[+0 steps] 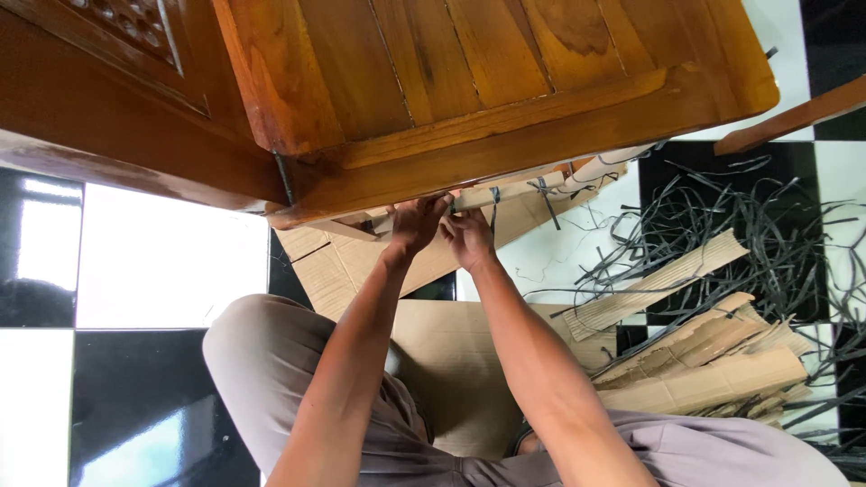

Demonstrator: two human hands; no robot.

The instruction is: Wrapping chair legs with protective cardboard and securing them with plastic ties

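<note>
Where the fingers of the left hand (415,225) and right hand (467,236) meet, they bunch together on a thin black plastic strap (494,206) at the lower edge of the polished brown wooden cabinet (487,90); the fingertips slip under that edge, so whether they pinch the strap cannot be told. Flat brown cardboard wrapping (343,266) pokes out beneath the cabinet, mostly hidden by it. Outward, a cardboard sheet (451,352) lies between the person's grey-trousered knees (262,361). To the right, torn cardboard pieces (704,361) and loose black straps (776,234) crowd the black-and-white tiled floor (162,261), which shows bare on the left.
</note>
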